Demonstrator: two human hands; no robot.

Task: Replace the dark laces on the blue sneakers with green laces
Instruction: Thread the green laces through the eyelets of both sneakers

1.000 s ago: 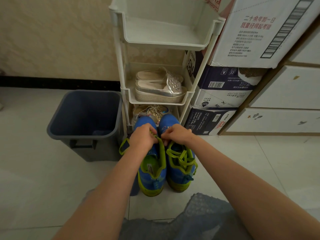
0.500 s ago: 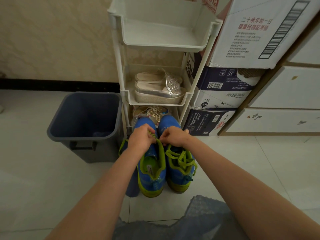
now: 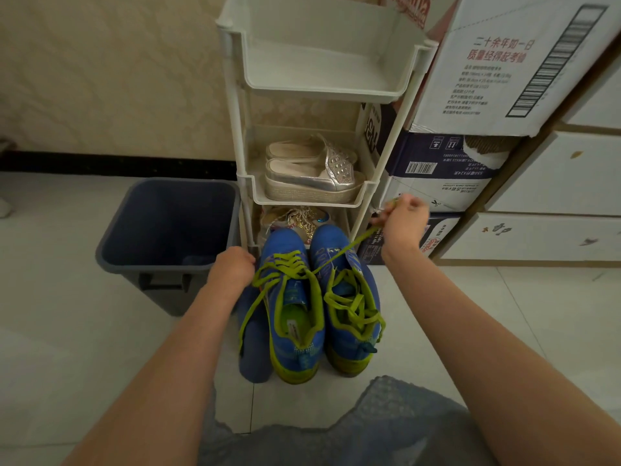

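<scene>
Right hand (image 3: 405, 218) has pulled green lace (image 3: 339, 253) toward carton (image 3: 504, 82) reading "二十余年如一日".

sneakers (image 3: 285, 242) showing knit mesh | green laces (image 3: 291, 264) showing matt woven cloth | bin (image 3: 111, 261) showing matt plastic | rack (image 3: 322, 93) showing smooth plastic

At frame centre the sneakers (image 3: 331, 243) stand side by side on the floor, the shelf rack (image 3: 322, 92) just behind them — slippers (image 3: 309, 176) on its middle tier. The bin (image 3: 174, 268) sits left of the rack, stacked boxes (image 3: 437, 173) right; the right hand (image 3: 403, 220), up right of the sneakers, holds a lace (image 3: 339, 253).
</scene>
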